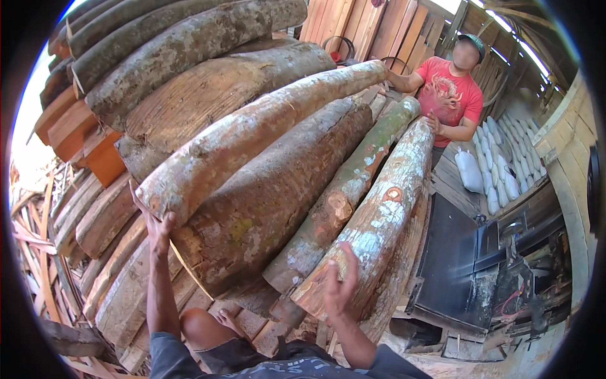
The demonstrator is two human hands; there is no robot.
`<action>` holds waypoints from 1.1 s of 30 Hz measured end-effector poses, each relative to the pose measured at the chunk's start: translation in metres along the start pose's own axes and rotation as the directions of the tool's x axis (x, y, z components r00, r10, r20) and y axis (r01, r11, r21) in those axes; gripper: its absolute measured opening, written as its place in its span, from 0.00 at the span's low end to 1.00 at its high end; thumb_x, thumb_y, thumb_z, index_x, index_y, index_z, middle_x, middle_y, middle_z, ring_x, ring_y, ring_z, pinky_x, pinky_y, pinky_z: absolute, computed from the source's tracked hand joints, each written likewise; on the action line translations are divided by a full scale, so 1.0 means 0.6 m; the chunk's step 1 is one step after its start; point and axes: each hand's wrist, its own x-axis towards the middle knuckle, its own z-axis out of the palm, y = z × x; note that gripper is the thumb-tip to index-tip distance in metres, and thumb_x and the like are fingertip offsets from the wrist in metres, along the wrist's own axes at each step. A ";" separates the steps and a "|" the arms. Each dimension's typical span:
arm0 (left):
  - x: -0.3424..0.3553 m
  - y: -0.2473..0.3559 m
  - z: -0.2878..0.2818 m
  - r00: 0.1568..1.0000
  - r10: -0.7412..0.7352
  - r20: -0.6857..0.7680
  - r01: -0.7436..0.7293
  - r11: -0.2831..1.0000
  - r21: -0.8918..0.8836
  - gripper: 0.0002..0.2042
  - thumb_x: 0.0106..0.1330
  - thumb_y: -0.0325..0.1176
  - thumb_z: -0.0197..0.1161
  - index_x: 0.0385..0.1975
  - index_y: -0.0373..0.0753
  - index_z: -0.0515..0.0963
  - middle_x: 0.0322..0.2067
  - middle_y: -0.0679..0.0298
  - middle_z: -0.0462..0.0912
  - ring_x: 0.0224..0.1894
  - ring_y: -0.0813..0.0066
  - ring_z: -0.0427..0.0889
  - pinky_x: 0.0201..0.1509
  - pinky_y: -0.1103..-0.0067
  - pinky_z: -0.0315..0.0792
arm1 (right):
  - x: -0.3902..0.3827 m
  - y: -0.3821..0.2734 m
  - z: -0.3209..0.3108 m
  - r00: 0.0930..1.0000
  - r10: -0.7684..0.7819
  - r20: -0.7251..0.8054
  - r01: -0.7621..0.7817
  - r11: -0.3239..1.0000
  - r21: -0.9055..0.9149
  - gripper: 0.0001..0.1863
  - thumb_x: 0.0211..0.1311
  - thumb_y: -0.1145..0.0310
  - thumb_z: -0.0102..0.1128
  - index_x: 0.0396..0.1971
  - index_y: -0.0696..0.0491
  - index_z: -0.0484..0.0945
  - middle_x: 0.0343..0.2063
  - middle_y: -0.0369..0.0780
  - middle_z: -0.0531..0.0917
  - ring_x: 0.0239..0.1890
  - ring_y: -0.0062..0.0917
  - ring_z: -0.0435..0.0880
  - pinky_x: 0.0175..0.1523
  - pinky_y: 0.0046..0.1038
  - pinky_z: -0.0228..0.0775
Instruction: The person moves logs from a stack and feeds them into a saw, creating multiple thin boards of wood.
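My left hand (155, 222) cups the near end of a long, slightly curved log (252, 126) with mottled bark, thumb on one side and fingers on the other. That log slants away over a wide bark slab (271, 189). My right hand (341, 287) is raised with fingers apart, over the near part of a whitish, knotted log (385, 218); whether it touches the bark I cannot tell. Between lies a greenish log (353, 183) with a cut knot. Across the pile a person in a red shirt (451, 95) has one hand at each far end of the curved and whitish logs.
Bark-covered slabs (189, 54) are stacked high at the left, with orange-brown sawn beams (101, 155) beneath. To the right stands a machine with a dark flat top (448, 252). White filled sacks (499, 164) pile up behind it. Planks (372, 28) lean at the back.
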 end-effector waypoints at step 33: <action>-1.186 0.293 0.392 -0.128 -0.307 0.943 0.992 -0.022 0.127 0.33 0.69 0.58 0.42 0.64 0.38 0.58 0.60 0.59 0.68 0.61 0.65 0.68 0.66 0.66 0.59 | -0.473 0.116 -0.791 0.538 0.823 0.186 -0.830 0.478 0.287 0.53 0.52 0.34 0.58 0.65 0.58 0.48 0.59 0.48 0.65 0.60 0.34 0.67 0.63 0.33 0.61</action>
